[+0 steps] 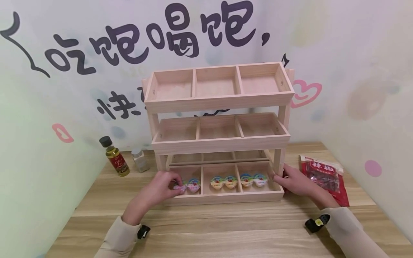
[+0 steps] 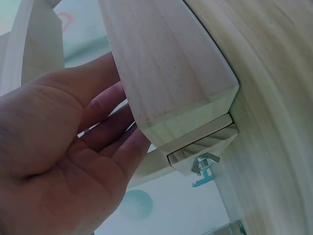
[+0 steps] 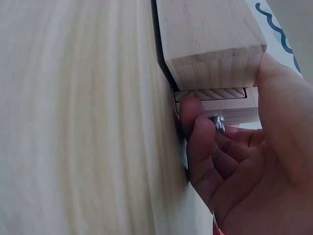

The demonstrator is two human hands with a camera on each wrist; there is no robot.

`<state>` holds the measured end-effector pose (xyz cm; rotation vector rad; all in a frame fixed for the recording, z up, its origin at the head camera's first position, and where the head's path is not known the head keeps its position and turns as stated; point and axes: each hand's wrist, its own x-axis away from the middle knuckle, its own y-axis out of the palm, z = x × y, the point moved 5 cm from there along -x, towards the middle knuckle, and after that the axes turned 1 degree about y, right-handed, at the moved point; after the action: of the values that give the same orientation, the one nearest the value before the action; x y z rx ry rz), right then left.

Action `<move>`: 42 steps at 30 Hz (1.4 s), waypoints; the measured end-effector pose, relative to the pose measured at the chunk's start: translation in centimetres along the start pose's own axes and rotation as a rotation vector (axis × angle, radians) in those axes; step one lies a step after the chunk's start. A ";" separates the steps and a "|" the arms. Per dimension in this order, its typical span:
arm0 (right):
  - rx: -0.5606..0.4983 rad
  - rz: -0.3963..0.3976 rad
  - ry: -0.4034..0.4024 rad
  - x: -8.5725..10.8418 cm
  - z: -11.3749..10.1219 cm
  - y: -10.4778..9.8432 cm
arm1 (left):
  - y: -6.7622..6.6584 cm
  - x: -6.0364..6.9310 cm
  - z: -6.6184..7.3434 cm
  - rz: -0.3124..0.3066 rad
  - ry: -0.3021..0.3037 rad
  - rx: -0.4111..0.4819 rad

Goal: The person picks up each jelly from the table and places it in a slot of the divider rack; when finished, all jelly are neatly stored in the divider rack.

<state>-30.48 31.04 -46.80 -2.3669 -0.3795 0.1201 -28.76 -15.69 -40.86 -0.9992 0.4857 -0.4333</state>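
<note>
A three-tier wooden rack stands on the table, each tier split into three compartments. My left hand reaches over the front of the bottom tier's left compartment and pinches one end of a pair of pink jelly cups. In the left wrist view its fingertips are hidden behind the tray's wooden front. Orange jelly cups lie in the middle compartment, blue-and-white ones in the right. My right hand holds the rack's lower right end, its fingers curled by the metal wing nut.
An oil bottle and a small capped jar stand left of the rack. On the right, close to my right hand, lies a red snack bag. A lettered wall rises behind the table.
</note>
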 end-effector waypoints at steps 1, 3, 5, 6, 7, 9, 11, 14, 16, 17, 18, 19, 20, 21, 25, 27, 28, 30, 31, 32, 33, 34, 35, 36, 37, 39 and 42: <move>0.000 0.000 -0.002 0.0 0.0 0.0 | 0.0 0.0 -0.1 -0.005 -0.006 0.005; 0.001 0.000 0.000 0.0 0.0 0.0 | 0.1 0.0 -0.3 -0.017 -0.036 0.030; 0.000 -0.001 0.001 0.0 -0.1 -0.1 | 0.2 0.0 -0.5 -0.034 -0.069 0.059; 0.001 -0.001 0.000 0.0 -0.1 -0.1 | 0.2 0.0 -0.6 -0.042 -0.083 0.073; 0.001 -0.001 0.000 0.0 -0.1 -0.1 | 0.2 0.0 -0.7 -0.049 -0.093 0.089; 0.002 -0.001 0.000 0.0 -0.1 -0.1 | 0.2 0.1 -0.8 -0.062 -0.100 0.110; 0.003 -0.001 -0.003 0.0 -0.1 -0.1 | 0.1 0.1 -0.7 -0.072 -0.093 0.115; 0.005 0.000 -0.006 0.0 -0.1 0.0 | 0.1 0.1 -0.6 -0.086 -0.079 0.114; 0.003 -0.002 -0.004 0.0 -0.1 0.0 | 0.1 0.1 -0.6 -0.095 -0.081 0.111; 0.005 -0.002 -0.004 0.0 -0.1 0.0 | 0.1 0.1 -0.6 -0.099 -0.083 0.113; 0.005 -0.002 -0.003 0.0 -0.1 0.0 | 0.1 0.1 -0.6 -0.102 -0.082 0.109; 0.006 -0.003 -0.001 0.0 -0.1 -0.1 | 0.1 0.1 -0.7 -0.104 -0.083 0.107; 0.006 -0.001 -0.001 0.0 -0.1 -0.1 | 0.0 0.1 -0.6 -0.106 -0.077 0.108; 0.007 0.001 -0.003 0.0 -0.2 -0.1 | 0.1 0.1 -0.7 -0.108 -0.076 0.114; 0.015 0.011 -0.012 0.0 -0.2 -0.2 | 0.1 0.0 -0.8 -0.116 -0.057 0.139; 0.016 0.013 -0.014 0.0 -0.2 -0.3 | 0.1 -0.1 -0.8 -0.119 -0.054 0.148; 0.016 0.014 -0.014 0.0 -0.2 -0.3 | 0.1 -0.1 -0.8 -0.120 -0.055 0.147; 0.018 0.014 -0.014 0.0 -0.1 -0.3 | 0.1 -0.1 -0.8 -0.121 -0.050 0.132; 0.019 0.015 -0.016 0.1 -0.1 -0.3 | 0.0 0.0 -0.7 -0.121 -0.045 0.114; 0.020 0.015 -0.015 0.1 -0.1 -0.2 | -0.1 0.0 -0.6 -0.118 -0.038 0.093; 0.022 0.016 -0.017 0.1 0.0 -0.2 | -0.2 0.1 -0.5 -0.115 -0.032 0.074; 0.024 0.017 -0.018 0.1 0.0 -0.2 | -0.3 0.2 -0.4 -0.112 -0.028 0.056; 0.021 0.015 -0.014 0.0 0.0 -0.1 | -0.5 0.4 -0.3 -0.106 -0.022 0.040; 0.020 0.012 -0.013 0.0 0.0 -0.1 | -0.8 0.6 -0.2 -0.096 -0.015 0.026; 0.022 0.012 -0.013 0.0 -0.1 0.0 | -1.0 0.8 0.0 -0.085 -0.015 0.021; 0.022 0.005 -0.008 -0.1 -0.2 0.0 | -1.7 1.4 0.2 -0.060 -0.017 0.028; 0.049 -0.001 -0.009 0.0 -0.5 0.0 | -2.8 2.5 0.2 -0.012 -0.039 0.049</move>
<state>-30.43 30.71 -46.39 -2.3190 -0.3779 0.1383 -26.93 -18.26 -38.83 -0.9619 0.4322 -0.4332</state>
